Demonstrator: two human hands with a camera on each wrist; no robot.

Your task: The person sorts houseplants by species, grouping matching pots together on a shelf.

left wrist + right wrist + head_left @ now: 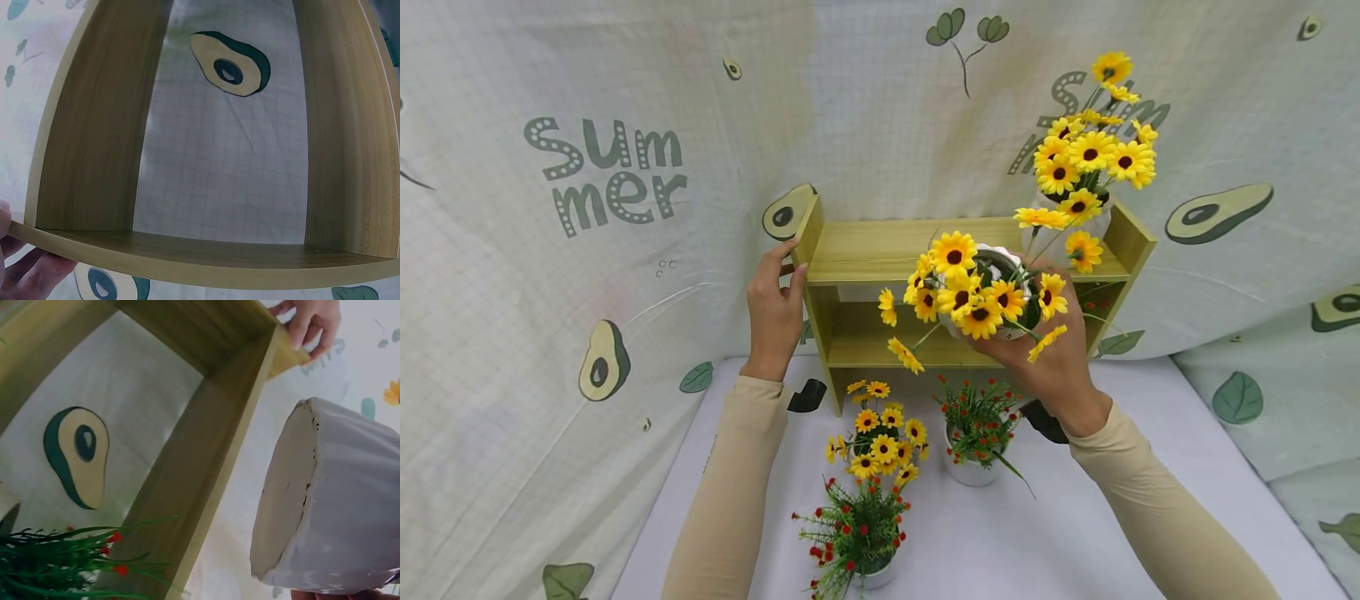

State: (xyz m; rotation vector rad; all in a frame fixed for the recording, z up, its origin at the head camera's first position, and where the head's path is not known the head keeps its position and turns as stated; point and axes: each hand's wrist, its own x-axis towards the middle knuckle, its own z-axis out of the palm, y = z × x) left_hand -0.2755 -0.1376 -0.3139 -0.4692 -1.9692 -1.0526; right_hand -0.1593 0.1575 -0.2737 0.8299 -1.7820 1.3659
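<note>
A small wooden shelf (887, 250) stands against the curtain. At its upper left corner, my left hand (775, 312) pinches the side panel between thumb and fingers; the left wrist view shows fingers (37, 272) around the panel's edge. My right hand (1056, 354) grips a white pot (350, 494) of yellow daisy-like flowers (958, 296), raised in front of the top board, with its pale base apart from the wood. Another pot of yellow flowers (1090, 158) stands at the right end of the top board. A red-flowered plant (56, 569) sits in the lower right compartment, mostly hidden by my right hand.
On the white table (1037, 533) in front of the shelf stand a yellow-flowered pot (883, 446) and two red-flowered plants, one near (861, 533) and one farther right (977, 425). Dark wrist straps show on both arms. A printed curtain (625, 292) hangs behind and beside.
</note>
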